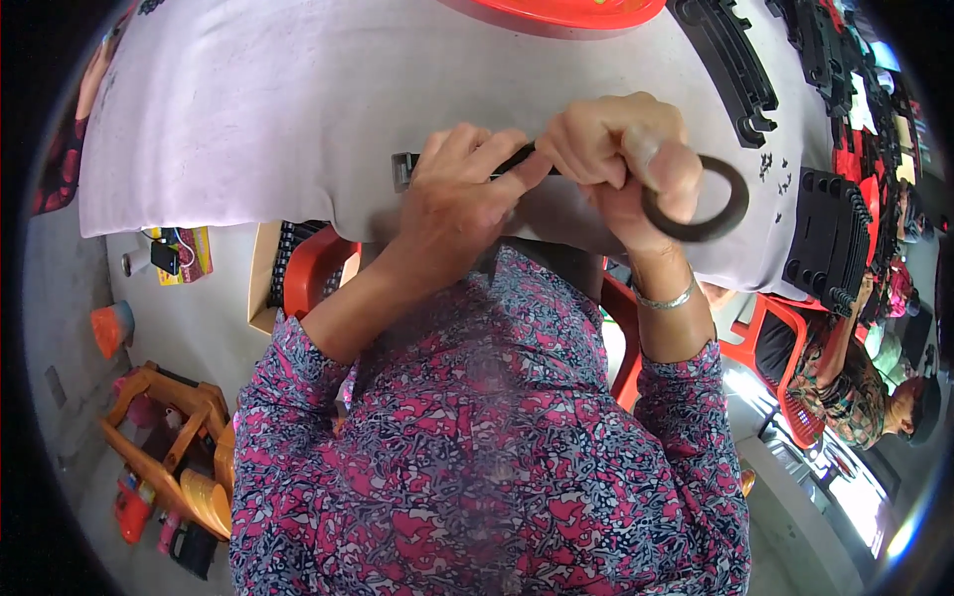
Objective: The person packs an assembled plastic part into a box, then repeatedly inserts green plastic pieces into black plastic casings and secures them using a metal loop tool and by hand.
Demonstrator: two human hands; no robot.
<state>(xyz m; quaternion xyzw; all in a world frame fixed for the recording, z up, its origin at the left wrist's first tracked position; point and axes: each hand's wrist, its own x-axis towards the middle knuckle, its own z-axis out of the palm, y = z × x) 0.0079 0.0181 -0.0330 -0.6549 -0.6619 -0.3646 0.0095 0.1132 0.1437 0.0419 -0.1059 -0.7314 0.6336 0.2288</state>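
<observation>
My left hand (457, 194) is closed over a thin black strip (514, 160) that lies along the near part of the cloth-covered table (248, 119). Past its knuckles, on the left, a grey metal end piece (402, 171) pokes out. My right hand (636, 159) is close beside it, fingers curled and slightly blurred. From that hand hangs a roll of black tape (733, 211), its ring partly hidden behind the thumb. Between the two hands the black strip runs on, but my fingers hide where it meets the right hand.
At the far edge stands a red basin (586, 12). Long black plastic parts (730, 70), small black bits (775, 169) and a stack of black parts (827, 238) lie at right. A person (855, 387) sits beyond, near red chairs (780, 348). A wooden chair (174, 447) stands lower left.
</observation>
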